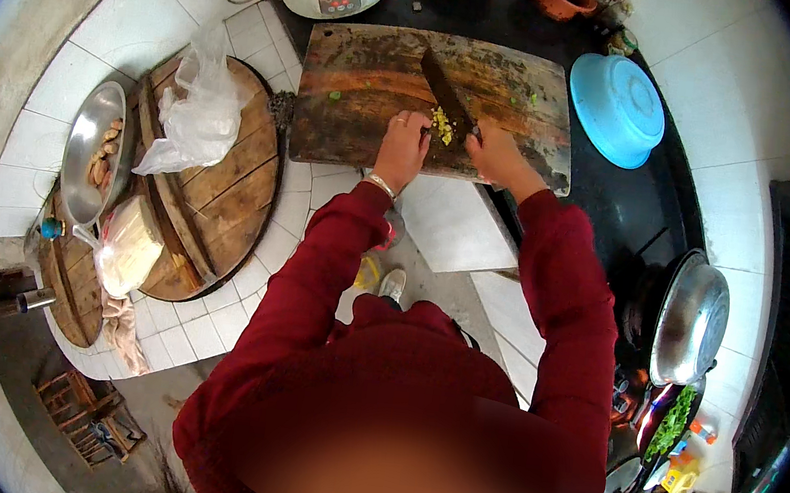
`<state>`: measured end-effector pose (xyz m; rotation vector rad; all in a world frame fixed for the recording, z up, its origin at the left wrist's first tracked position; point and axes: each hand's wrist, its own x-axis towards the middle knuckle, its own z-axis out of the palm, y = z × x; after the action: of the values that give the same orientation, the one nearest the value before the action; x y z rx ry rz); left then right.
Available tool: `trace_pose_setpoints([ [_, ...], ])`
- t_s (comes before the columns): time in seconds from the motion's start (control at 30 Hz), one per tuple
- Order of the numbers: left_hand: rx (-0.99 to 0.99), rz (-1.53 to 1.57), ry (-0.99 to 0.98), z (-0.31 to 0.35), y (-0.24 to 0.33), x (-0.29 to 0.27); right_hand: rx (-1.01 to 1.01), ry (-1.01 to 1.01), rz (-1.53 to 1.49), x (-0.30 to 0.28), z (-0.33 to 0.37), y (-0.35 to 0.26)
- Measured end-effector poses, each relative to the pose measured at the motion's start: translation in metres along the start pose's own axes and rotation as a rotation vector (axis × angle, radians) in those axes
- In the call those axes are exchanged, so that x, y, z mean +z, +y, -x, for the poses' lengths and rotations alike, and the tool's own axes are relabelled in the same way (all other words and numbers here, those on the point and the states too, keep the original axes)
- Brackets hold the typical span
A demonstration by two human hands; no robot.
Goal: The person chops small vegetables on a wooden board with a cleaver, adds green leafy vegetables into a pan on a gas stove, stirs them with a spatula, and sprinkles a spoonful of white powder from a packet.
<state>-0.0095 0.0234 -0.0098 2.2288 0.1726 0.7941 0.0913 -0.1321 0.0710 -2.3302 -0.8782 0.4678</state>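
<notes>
From the head view, the right hand (492, 148) is closed around the handle of a big knife (447, 92). The blade lies over a small pile of yellow chopped bits (442, 125) on the wooden cutting board (363, 97). The left hand (404, 140) rests curled on the board, fingertips touching the pile, holding nothing. A blue bowl (616, 106) sits upside down on the dark bench (628, 210) nearby.

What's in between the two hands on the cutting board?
In the head view, a small pile of chopped yellow bits lies on the wooden cutting board, between the left hand and the right hand, which grips a cleaver.
</notes>
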Motion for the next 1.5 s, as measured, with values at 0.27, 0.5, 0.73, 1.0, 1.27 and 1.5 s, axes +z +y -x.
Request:
trace_pose_setpoints([
  [0.27, -0.017, -0.120, -0.108, -0.015, 0.004, 0.003, 0.128, -0.101, -0.052, 0.005, 0.006, -0.019],
  [0.5, -0.046, -0.055, -0.069, -0.011, -0.006, 0.006, 0.087, -0.121, -0.090, 0.002, 0.007, -0.025],
  [0.73, -0.019, 0.016, -0.037, 0.000, -0.001, -0.015, 0.090, -0.170, -0.096, 0.005, 0.011, -0.029],
  [1.0, -0.021, -0.124, -0.073, -0.001, -0.013, -0.008, 0.080, -0.156, -0.081, 0.006, 0.010, -0.037],
  [1.27, 0.028, -0.100, -0.061, 0.011, 0.000, -0.021, 0.037, -0.020, -0.132, -0.018, 0.012, -0.023],
  [1.5, 0.071, -0.189, -0.103, -0.009, 0.007, -0.004, 0.112, -0.106, -0.088, -0.015, 0.013, -0.013],
])
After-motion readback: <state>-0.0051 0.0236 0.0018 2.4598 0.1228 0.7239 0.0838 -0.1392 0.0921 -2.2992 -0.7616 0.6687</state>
